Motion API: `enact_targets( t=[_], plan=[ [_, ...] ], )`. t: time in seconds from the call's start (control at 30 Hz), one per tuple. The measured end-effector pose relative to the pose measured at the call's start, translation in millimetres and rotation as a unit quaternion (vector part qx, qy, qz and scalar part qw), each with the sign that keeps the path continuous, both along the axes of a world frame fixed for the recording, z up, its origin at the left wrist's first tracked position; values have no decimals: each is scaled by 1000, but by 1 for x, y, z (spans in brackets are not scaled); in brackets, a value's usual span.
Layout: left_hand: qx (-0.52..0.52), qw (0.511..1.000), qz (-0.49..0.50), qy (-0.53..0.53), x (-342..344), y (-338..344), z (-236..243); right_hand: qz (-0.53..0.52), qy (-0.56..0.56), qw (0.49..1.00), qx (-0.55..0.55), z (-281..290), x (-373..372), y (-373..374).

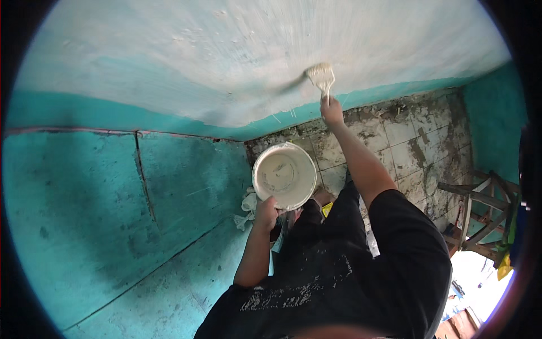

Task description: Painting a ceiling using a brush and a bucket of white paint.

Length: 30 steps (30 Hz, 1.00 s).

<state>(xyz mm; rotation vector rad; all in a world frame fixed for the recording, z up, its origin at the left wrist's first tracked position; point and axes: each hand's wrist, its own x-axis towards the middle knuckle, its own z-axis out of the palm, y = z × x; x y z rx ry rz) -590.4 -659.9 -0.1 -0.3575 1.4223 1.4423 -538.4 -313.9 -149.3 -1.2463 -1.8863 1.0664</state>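
My right hand grips the handle of a paint-coated brush, its bristles against or very close to the wall, which is coated in streaky white above a turquoise band. At waist height, my left hand holds a pale bucket by its near rim, with some creamy white material inside. The bucket's level of contents is hard to tell.
Below lies a dirty tiled floor. Turquoise panels fill the left; another turquoise wall closes the right corner, with a wooden frame below it. Crumpled white items lie behind the bucket. A bright opening shows lower right.
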Motion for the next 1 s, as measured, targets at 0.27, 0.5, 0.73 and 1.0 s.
enact_targets(
  t=[0.27, 0.5, 0.73, 1.0],
  plan=[
    [-47, 998, 31, 32, -9, 16, -83, 58, -224, 935, -268, -102, -37, -16],
    [-10, 1000, -4, 10, 11, 40, -37, 191, -312, 930, -40, -18, -13, 29],
    [-15, 1000, -19, 3, 11, 47, -46, -41, 308, 876, -368, 165, 28, -4],
    [-45, 999, -6, 1, -1, 68, -97, 1, -40, 991, -127, -62, -20, 18]
  ],
)
